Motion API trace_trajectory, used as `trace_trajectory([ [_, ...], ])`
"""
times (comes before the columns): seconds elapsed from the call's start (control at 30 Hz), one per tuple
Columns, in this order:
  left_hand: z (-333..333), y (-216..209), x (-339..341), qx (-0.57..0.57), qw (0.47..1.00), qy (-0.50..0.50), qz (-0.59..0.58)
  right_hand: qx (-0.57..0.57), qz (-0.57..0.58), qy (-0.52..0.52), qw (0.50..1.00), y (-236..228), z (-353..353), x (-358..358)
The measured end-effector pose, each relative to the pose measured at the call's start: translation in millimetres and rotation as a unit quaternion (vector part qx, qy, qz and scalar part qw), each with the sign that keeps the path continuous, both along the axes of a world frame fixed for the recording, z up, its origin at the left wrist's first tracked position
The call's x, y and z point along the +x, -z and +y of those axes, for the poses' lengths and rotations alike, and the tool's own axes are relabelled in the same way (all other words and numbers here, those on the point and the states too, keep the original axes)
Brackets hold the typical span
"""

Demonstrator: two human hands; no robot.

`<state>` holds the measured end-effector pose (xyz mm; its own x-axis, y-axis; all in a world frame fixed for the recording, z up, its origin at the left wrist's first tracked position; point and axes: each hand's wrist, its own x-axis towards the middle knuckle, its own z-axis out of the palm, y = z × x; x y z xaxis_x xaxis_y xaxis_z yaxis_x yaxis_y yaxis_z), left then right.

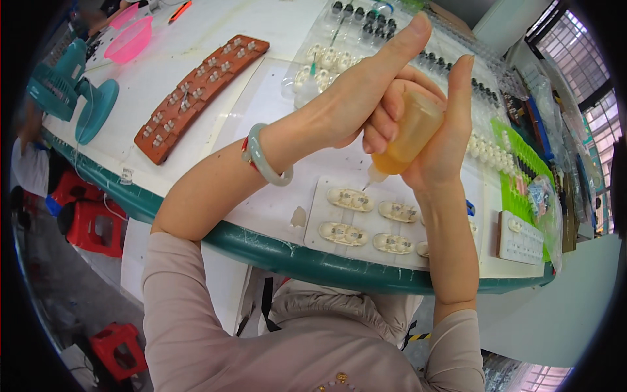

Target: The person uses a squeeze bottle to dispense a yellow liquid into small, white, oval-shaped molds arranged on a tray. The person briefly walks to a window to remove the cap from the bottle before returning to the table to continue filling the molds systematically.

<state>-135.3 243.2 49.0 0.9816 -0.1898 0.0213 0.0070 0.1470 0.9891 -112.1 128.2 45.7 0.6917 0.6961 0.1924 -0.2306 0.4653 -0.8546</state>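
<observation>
Both my hands are raised over the near part of the table, closed around a squeeze bottle point(413, 130) of amber liquid. It is tilted, its thin needle tip pointing down to the left. My left hand point(375, 78) presses in from the left, thumb stretched up; my right hand point(445, 147) supports the bottle's right side, thumb also up. The fingers overlap, partly hiding one another. Below, a white tray point(313, 215) carries several oval white parts with small metal pieces inside. The needle tip is close above the far-left oval part point(351, 199); whether it touches I cannot tell.
A brown curved board point(202, 95) with small clear pieces lies at the left, near a teal fan point(98, 108) and pink basin point(128, 40). Clear trays of black-topped parts point(379, 29) fill the back. A white slotted block point(520, 238) and green rack point(522, 157) are right.
</observation>
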Motion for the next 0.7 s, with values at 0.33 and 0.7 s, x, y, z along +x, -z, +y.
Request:
trace_trajectory([
  [0.33,4,-6,-8,-0.036,0.993,0.106,-0.034,-0.034,-0.013,0.020,0.999,13,-3,-9],
  [0.7,-4,33,-19,-0.221,0.966,-0.070,-0.118,-0.109,-0.025,0.032,0.993,-1,26,-27],
])
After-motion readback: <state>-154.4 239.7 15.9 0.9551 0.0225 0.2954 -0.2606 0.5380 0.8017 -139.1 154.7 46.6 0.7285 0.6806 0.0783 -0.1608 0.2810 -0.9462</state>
